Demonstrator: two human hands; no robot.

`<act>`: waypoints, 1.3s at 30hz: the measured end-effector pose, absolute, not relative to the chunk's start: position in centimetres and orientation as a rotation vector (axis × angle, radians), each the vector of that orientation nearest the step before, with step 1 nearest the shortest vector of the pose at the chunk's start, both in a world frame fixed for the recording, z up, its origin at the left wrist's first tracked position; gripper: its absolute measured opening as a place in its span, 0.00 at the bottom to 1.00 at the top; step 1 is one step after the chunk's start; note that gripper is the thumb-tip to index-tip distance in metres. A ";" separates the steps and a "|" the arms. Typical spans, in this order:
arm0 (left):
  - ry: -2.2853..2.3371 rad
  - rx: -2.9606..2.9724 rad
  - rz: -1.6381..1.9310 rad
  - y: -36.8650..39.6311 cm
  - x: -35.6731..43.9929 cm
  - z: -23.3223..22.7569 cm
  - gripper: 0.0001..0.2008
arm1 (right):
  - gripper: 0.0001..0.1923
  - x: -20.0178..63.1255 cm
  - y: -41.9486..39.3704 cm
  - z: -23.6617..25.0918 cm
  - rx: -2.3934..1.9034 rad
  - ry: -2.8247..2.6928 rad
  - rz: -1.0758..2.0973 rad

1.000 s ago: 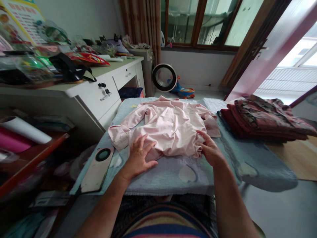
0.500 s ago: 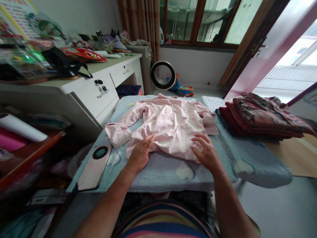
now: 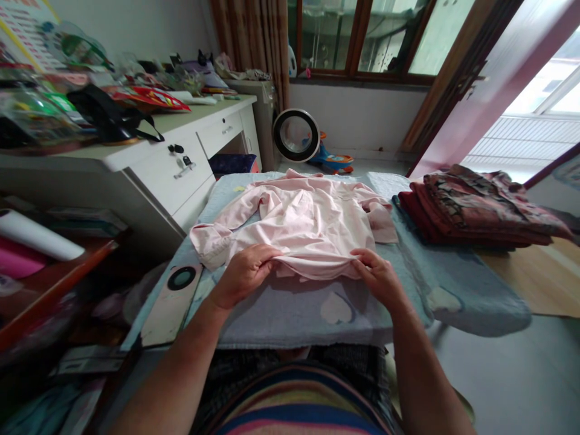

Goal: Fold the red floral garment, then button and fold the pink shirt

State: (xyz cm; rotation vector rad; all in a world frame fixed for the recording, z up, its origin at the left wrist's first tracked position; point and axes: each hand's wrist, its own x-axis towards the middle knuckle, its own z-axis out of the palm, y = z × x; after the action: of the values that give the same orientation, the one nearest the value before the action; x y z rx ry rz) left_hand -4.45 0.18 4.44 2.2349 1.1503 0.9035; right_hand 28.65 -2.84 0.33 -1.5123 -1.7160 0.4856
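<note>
A pale pink long-sleeved shirt point(image 3: 308, 217) lies spread on a table covered with a light blue cloth point(image 3: 290, 320). Its collar is at the far side and its hem is toward me. My left hand point(image 3: 249, 272) pinches the hem at its left part, fingers closed on the fabric. At the right part of the hem, my right hand point(image 3: 374, 272) grips the edge between thumb and fingers. Between both hands the hem is lifted slightly and stretched. The left sleeve bends outward with its cuff near the table's left side; the right sleeve is folded by the body.
A pink phone point(image 3: 172, 302) lies at the table's left edge. Folded dark red and patterned clothes point(image 3: 480, 211) are stacked on the right. A white desk point(image 3: 172, 157) with cluttered top stands at left. Behind the table are a washing machine door point(image 3: 296, 136) and a blue ride-on toy point(image 3: 333, 160).
Both hands went from resting with spread fingers on the lower shirt to pinching its hem. The hem is now raised and pulled straighter between them. The view shifted slightly.
</note>
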 end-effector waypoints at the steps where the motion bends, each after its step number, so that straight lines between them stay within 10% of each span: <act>1: 1.163 2.201 0.830 0.4 -4.5 4.9 0.10 | 0.13 28.9 -2.9 0.7 -1.537 -1.704 0.467; 7: 1.370 2.378 0.265 1.3 -3.7 3.6 0.12 | 0.12 28.4 -2.6 -0.3 -1.730 -1.926 0.313; 14: 1.264 2.707 0.688 -0.6 -1.4 2.4 0.12 | 0.11 26.4 -3.7 0.3 -1.530 -2.074 0.274; 19: 1.125 2.755 0.518 -1.9 -0.3 2.4 0.06 | 0.29 25.1 -4.3 0.3 -1.389 -2.234 0.486; 25: 1.078 2.583 0.334 -1.8 -0.5 1.2 0.10 | 0.07 24.6 -3.3 -1.4 -1.389 -2.207 0.533; 39: 1.302 2.635 0.552 2.2 0.8 6.5 0.08 | 0.18 24.5 -3.4 0.7 -1.388 -1.986 0.335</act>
State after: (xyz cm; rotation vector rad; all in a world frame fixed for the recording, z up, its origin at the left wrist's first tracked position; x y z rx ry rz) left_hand 0.77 2.16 6.52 2.6354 1.3025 0.5516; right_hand 24.52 -3.37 0.74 -1.3877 -1.9861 0.3347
